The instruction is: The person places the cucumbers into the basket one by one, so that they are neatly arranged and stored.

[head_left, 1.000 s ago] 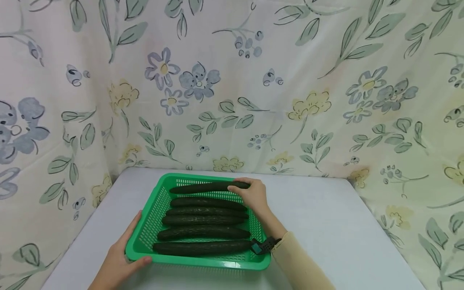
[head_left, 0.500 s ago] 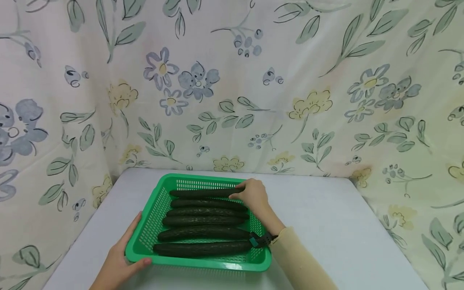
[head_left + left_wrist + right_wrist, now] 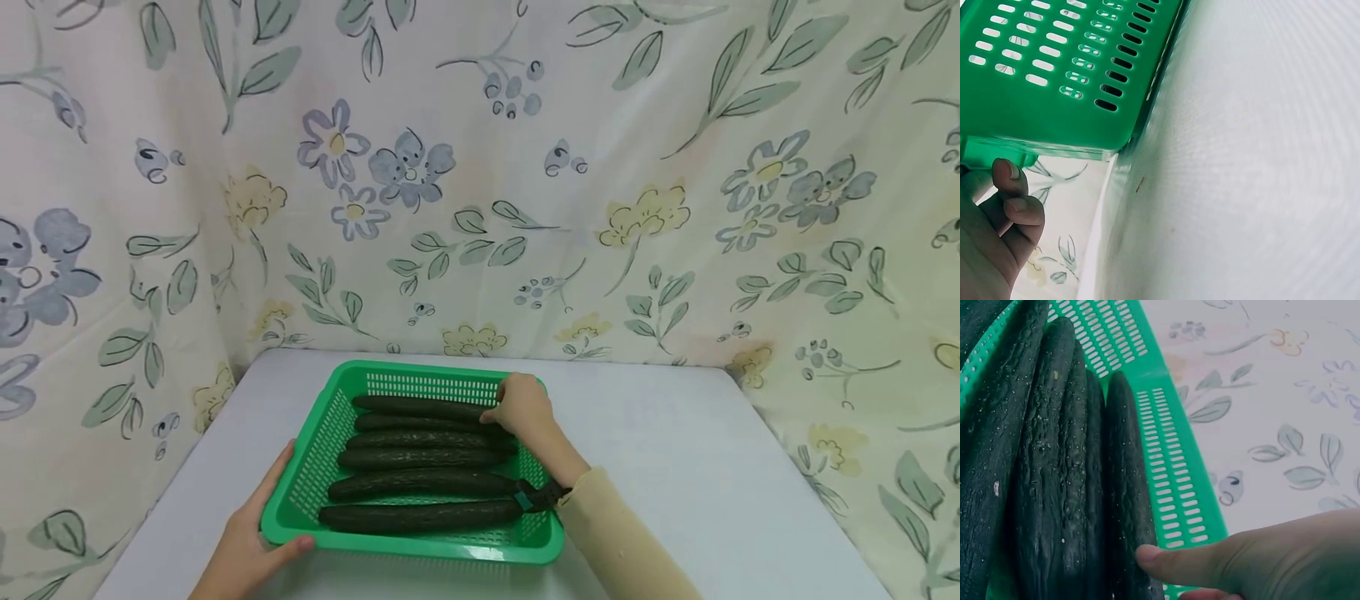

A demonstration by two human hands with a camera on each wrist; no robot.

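Note:
Several long dark-green cucumbers [image 3: 420, 482] lie side by side in a green plastic basket [image 3: 330, 544]. My right hand [image 3: 527, 410] holds the right end of the farthest cucumber [image 3: 412, 406], which lies along the basket's back wall. In the right wrist view its thumb [image 3: 1175, 562] presses on the cucumber's side; the other fingers are mostly hidden. My left hand [image 3: 243, 537] grips the basket's near left corner, thumb over the front rim and fingers along the left side. In the left wrist view, curled fingertips [image 3: 1016, 194] show below the rim.
The basket stands on a white table [image 3: 660, 467], with table surface to its right. A floral cloth [image 3: 480, 192] hangs behind and to both sides. A dark band [image 3: 543, 496] sits on the right wrist, below a pale yellow sleeve [image 3: 618, 533].
My right hand has lowered the farthest cucumber from near the back rim into the basket, toward the others. My left hand has stayed at the corner.

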